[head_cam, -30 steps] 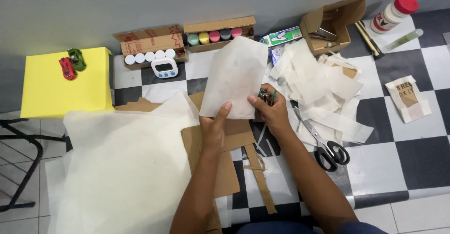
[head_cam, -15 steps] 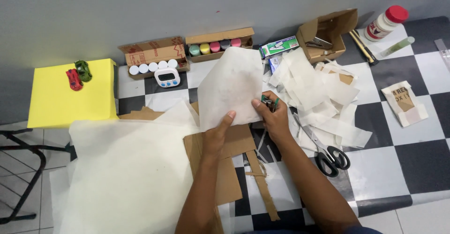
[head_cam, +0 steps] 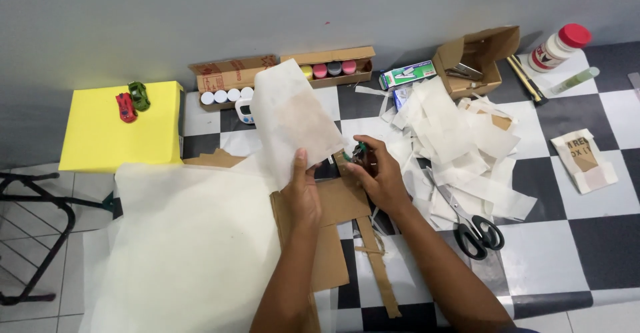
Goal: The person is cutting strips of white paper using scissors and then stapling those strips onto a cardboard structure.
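Observation:
My left hand (head_cam: 303, 196) grips the lower edge of a white translucent paper sheet (head_cam: 290, 120) and holds it up, tilted to the left. My right hand (head_cam: 377, 173) is closed around a small green and dark tool (head_cam: 360, 152) at the sheet's lower right corner; what kind of tool it is cannot be made out. Under both hands lie brown cardboard pieces (head_cam: 337, 203) on the black and white checkered floor (head_cam: 553, 253).
A large white paper sheet (head_cam: 187, 253) lies at the left. Paper scraps (head_cam: 460, 140) and black scissors (head_cam: 477, 230) lie at the right. Along the wall: a yellow box (head_cam: 117, 140) with two toy cars, paint pots (head_cam: 223, 96), a timer, cardboard boxes, a glue bottle (head_cam: 557, 46).
The held sheet has swung from upright and to the right towards the left. Both hands stay at its lower edge, and the view has shifted slightly.

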